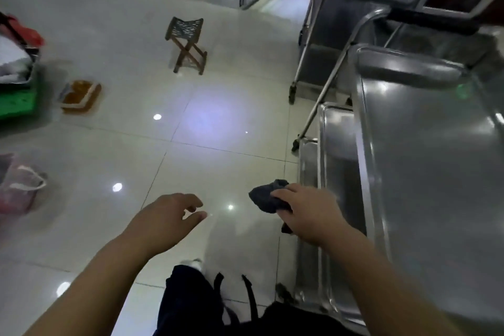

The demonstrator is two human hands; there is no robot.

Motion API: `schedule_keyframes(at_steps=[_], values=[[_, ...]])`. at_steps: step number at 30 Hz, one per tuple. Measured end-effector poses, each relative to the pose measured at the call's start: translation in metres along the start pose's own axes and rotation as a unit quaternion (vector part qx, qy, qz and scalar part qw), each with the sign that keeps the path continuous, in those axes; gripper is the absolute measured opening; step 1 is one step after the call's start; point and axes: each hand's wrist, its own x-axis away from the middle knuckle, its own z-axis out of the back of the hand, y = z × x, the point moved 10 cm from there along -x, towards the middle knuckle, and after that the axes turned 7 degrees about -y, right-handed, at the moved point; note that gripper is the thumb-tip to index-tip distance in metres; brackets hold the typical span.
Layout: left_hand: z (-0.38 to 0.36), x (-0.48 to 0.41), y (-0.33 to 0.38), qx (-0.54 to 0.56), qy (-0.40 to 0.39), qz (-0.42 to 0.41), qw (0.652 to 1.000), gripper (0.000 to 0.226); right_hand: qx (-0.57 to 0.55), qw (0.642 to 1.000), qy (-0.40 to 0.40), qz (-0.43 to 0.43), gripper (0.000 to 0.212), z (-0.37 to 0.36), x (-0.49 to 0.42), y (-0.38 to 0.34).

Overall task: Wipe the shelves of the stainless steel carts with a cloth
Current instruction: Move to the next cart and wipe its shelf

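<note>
The person's right hand (308, 213) is gripping a dark, crumpled cloth (266, 196), its fingers (281, 194) curling over the soft bundle so that a wad is sticking out to the left and a tail is hanging below the palm. The nearest stainless steel cart (365, 144) is lying immediately to the right of that hand. Its top shelf (436, 172) is spreading further right, while the middle shelf (341, 150) and the bottom shelf (308, 169) are showing as narrow strips stepped out beneath it, just beside the knuckles. All three are smooth, glossy metal trays with raised, rounded rims, and their long axis is running from near to far. The right hand is clearly the nearer one, so the coming move is probably calling for a short swing rightward onto a shelf. The left hand (166, 215) is hovering over the shiny tiled floor (136, 63), well apart from the cart, its own fingers (195, 217) loosely spread and holding nothing. A second cart (341, 22) with a black handle is standing further back, and a small folding stool (186, 43) is sitting to its left.
</note>
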Motion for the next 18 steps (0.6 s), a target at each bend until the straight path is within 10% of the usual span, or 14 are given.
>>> schedule_keyframes(at_steps=[18], values=[[0.02, -0.291, 0.118, -0.192, -0.238, -0.23, 0.924, 0.031, -0.197, 0.929, 0.036, -0.31, 0.039, -0.004, -0.099, 0.126]])
